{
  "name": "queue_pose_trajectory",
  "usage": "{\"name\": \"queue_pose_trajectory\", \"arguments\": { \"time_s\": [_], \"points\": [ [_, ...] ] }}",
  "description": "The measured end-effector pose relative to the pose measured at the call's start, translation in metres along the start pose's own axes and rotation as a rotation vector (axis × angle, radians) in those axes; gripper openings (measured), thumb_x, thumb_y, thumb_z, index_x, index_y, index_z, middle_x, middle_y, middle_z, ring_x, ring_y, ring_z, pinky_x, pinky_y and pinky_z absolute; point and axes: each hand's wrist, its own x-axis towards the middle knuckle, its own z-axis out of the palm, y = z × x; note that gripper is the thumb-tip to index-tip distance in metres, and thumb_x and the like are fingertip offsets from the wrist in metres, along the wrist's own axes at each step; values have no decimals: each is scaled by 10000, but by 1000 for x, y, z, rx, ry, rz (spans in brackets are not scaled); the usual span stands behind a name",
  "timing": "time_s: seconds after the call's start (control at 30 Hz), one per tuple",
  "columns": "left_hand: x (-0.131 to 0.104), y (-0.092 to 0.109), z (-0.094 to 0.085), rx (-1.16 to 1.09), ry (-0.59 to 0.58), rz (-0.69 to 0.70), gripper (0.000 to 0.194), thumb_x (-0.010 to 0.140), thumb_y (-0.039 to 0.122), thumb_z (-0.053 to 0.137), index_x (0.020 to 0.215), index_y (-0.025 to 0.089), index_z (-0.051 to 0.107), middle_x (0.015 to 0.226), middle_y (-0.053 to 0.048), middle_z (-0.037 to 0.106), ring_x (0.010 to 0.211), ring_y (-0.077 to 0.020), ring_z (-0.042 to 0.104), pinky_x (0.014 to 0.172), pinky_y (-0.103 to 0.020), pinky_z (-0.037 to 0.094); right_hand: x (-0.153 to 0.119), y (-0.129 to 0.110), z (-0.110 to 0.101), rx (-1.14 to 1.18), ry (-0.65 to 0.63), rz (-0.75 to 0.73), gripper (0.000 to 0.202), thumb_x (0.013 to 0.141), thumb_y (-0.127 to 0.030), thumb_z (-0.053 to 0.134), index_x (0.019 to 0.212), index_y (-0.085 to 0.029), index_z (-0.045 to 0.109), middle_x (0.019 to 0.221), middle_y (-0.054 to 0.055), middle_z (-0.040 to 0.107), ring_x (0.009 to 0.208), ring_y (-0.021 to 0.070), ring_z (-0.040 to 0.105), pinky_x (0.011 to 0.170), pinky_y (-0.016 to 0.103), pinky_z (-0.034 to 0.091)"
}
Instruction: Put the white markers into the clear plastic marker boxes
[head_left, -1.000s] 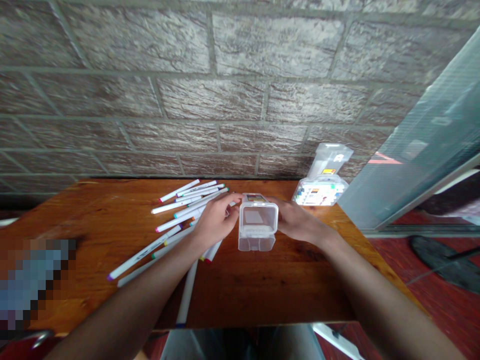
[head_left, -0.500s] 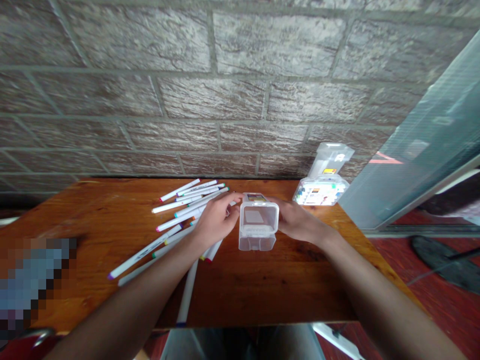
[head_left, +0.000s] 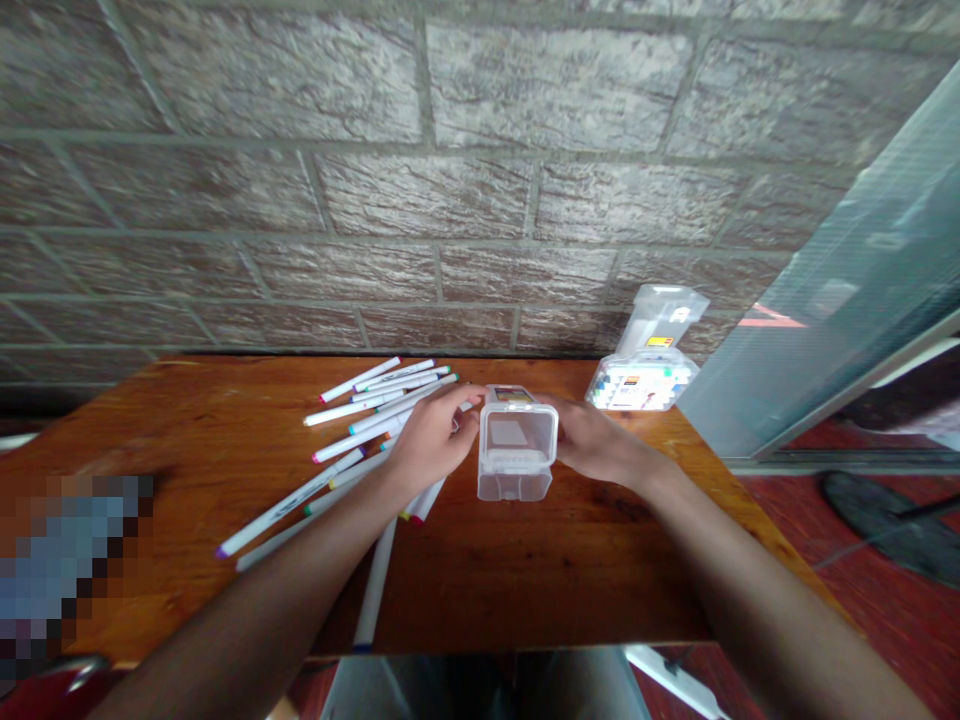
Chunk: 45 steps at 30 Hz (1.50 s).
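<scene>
A clear plastic marker box lies on the table in front of me, its open end facing me and its lid hinged down. My left hand is at the box's left side, with index finger and thumb curled against its edge. Against the right side rests my right hand, its fingers mostly hidden behind the box. Together the two hands hold it. White markers with coloured ends lie scattered to the left, some partly under my left hand and forearm. One marker points toward the table's front edge.
At the back right stands a second clear case full of markers, with a tall clear lid behind it. The wooden table meets a grey brick wall. A blurred-out object lies at the left.
</scene>
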Motion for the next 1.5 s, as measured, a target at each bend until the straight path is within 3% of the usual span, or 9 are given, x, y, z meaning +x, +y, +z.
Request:
{"name": "queue_pose_trajectory", "arguments": {
  "time_s": [0.27,0.57,0.73,0.83,1.03,1.23,1.33,1.5],
  "points": [
    [1,2,0,0,18,-3,385,853,6,598,1134,220,751,1097,-39,812,782,-156,726,766,-299,593,0,6,2,-17,8,-25,542,947,-147,625,1471,-283,605,1465,60,707,1311,288,705,1106,431,557],
    [3,-9,3,26,33,-22,365,879,41,600,1168,215,737,1151,-57,814,815,-172,746,799,-327,598,1,7,3,-34,6,-11,530,947,-160,636,1466,-257,606,1477,80,697,1323,303,695,1116,434,547],
    [8,-12,2,10,94,-99,395,879,51,609,1216,218,729,1084,-43,816,761,-159,730,776,-315,597,1,6,3,-23,5,-27,530,935,-131,629,1444,-279,632,1460,69,709,1269,290,727,1096,428,561],
    [12,-14,0,-22,139,-147,384,869,40,610,1191,204,740,1080,-52,816,860,-179,755,842,-323,601,1,7,3,-9,7,-30,539,930,-131,645,1446,-286,634,1472,61,702,1288,279,716,1118,419,548],
    [28,-20,-17,-76,256,-220,389,848,59,603,1183,187,753,1077,-66,812,888,-193,754,888,-345,603,3,11,6,-41,26,1,596,912,-106,660,1487,-251,604,1456,83,712,1308,276,699,1132,423,529],
    [62,-17,-50,-198,401,-275,402,763,67,603,1103,186,780,992,-46,794,778,-167,724,768,-288,593,6,12,8,-74,33,32,594,903,-102,662,1481,-229,608,1383,104,751,1257,292,723,1075,383,538],
    [94,-11,-69,-290,511,-303,385,754,89,605,1088,188,767,950,-36,774,588,-125,651,608,-249,540,8,13,8,-90,37,50,583,895,-99,653,1465,-211,612,1339,111,769,1206,287,743,1032,359,541],
    [160,3,-94,-473,805,-329,228,831,167,584,1025,159,705,806,-26,708,512,-110,567,508,-212,434,10,14,11,-123,48,73,489,909,-128,656,1395,-184,652,1233,121,796,1150,288,757,986,334,534]
  ]
}}
